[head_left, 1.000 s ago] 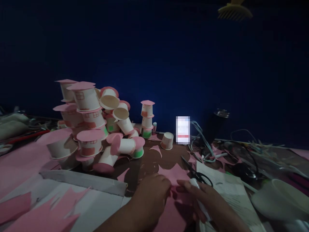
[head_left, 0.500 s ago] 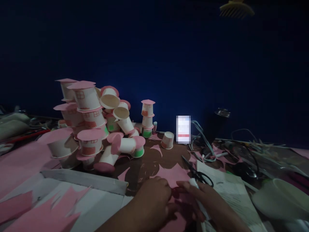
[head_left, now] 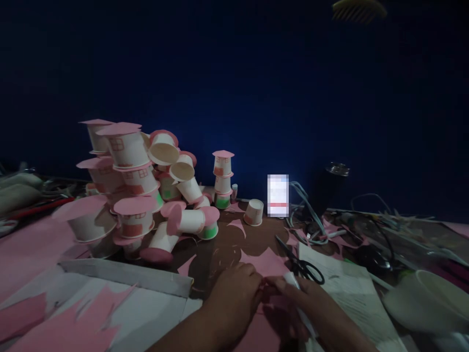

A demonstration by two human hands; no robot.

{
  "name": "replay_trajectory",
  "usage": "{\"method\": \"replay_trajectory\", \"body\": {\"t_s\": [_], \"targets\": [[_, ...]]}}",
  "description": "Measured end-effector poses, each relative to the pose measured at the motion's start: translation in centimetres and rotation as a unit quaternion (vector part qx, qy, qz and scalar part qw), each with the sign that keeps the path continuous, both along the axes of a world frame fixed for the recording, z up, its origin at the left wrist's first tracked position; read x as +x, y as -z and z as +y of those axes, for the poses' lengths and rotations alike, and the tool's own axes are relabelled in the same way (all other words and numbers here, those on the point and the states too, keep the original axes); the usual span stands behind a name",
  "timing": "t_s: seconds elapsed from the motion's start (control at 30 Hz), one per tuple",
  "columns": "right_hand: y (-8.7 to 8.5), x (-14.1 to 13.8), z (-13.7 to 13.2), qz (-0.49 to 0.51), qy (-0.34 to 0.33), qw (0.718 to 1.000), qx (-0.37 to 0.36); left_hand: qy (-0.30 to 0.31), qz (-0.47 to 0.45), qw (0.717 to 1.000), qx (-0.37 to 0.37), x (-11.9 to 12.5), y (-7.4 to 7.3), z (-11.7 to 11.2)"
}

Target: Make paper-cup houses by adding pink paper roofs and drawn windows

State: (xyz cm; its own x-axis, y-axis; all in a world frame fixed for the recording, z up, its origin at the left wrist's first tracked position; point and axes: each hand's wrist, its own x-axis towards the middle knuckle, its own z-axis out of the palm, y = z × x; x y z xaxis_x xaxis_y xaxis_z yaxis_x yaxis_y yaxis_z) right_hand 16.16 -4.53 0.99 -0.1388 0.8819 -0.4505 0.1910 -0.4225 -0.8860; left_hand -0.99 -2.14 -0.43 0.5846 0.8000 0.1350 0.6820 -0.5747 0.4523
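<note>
My left hand [head_left: 234,296] is closed, its fingers curled over a small reddish piece that I cannot make out, low over the table in front of me. Its fingertips meet those of my right hand [head_left: 315,305], which grips a slim white tube [head_left: 301,309] slanting down toward me. Beneath both hands lies pink paper [head_left: 262,330]. A jagged pink paper sheet [head_left: 266,261] spreads just beyond them. Black-handled scissors [head_left: 300,264] rest beside my right hand, partly on a printed white sheet [head_left: 346,303].
Stacked and tipped paper cups [head_left: 134,181] with pink discs crowd the left. A three-cup tower [head_left: 223,180] and a single upturned cup [head_left: 253,213] stand farther back. At left front is a white box [head_left: 128,276] with pink scraps. A blurred lit screen [head_left: 278,195], cables [head_left: 311,215] and a whitish cup [head_left: 425,303] are right.
My fingertips have drawn slightly closer together, and the left hand has turned a little. The right hand still holds the white tube. The view has shifted slightly.
</note>
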Motion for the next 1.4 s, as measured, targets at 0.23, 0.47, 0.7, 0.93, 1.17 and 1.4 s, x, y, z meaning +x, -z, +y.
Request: {"method": "replay_trajectory", "body": {"t_s": [0.23, 0.47, 0.7, 0.93, 1.17, 1.4], "targets": [[0.0, 0.1, 0.2, -0.016, -0.013, 1.000, -0.012, 0.003, -0.034, 0.999, -0.011, 0.1, 0.6, 0.7], [-0.7, 0.1, 0.1, -0.015, -0.019, 1.000, -0.008, -0.008, -0.063, 0.998, -0.017, 0.2, 1.3, 0.6], [-1.1, 0.3, -0.5, -0.050, 0.069, 0.995, 0.047, -0.029, -0.052, 0.998, -0.020, 0.6, 1.6, 1.0], [-1.6, 1.7, -0.5, -0.151, 0.138, 0.962, 0.178, -0.072, -0.096, 0.991, -0.054, 0.6, 1.0, 0.9], [-1.6, 0.5, -0.8, -0.125, 0.134, 0.969, 0.167, -0.080, -0.084, 0.990, -0.080, 0.2, 1.5, 1.8], [-0.7, -0.2, -0.6, -0.097, 0.054, 0.982, 0.154, -0.052, -0.113, 0.990, -0.067, -0.4, 1.4, 1.9]]}}
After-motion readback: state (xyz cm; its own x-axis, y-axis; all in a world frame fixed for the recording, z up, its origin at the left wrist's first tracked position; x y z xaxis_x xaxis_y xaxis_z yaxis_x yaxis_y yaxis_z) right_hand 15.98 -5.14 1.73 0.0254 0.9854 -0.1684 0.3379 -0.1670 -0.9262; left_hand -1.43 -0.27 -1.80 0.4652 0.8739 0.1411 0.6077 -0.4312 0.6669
